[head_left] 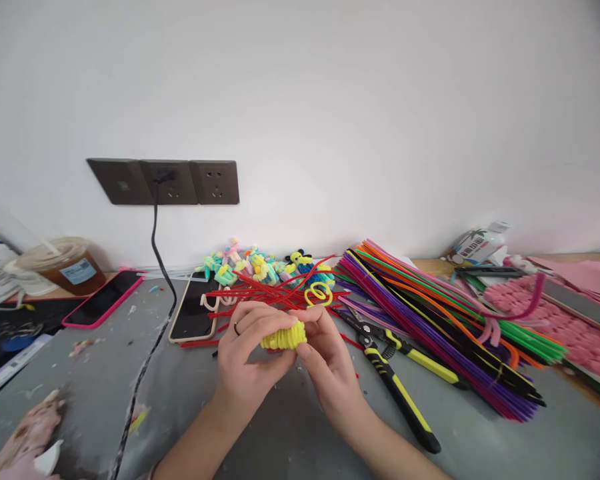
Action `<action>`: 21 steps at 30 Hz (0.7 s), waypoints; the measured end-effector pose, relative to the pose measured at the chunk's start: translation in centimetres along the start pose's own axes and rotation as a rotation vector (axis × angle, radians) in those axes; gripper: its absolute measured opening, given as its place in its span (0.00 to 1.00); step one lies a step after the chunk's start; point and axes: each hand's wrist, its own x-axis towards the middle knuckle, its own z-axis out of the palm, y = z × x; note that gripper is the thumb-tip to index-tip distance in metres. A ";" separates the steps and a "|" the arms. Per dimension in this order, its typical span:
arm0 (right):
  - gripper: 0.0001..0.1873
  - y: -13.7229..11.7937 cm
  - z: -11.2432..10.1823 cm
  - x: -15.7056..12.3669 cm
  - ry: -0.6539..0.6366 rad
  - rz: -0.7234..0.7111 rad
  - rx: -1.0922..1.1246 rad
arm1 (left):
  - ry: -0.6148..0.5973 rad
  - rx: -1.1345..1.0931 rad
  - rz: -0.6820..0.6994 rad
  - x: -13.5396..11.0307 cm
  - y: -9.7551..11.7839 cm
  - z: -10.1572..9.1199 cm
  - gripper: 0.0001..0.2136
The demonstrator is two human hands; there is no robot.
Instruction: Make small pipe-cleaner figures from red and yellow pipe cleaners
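Yellow fuzzy coil (283,336), grasped in the grip of both left hand (246,350) and right hand (330,352), is left of the pliers (400,395).

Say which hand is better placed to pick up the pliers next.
Right, most likely. The right hand is nearer the pliers, which lie on its side; the left hand would have to reach across. Both hold the yellow piece, so the left would probably need to keep it alone.
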 end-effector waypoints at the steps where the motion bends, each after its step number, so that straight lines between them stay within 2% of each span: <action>1: 0.11 0.0 0.0 0.0 0.002 0.000 -0.005 | 0.001 0.001 0.000 0.0 0.0 0.0 0.10; 21: 0.12 0.1 -0.1 0.2 0.013 0.019 -0.027 | -0.010 0.010 -0.025 -0.1 -0.1 0.0 0.09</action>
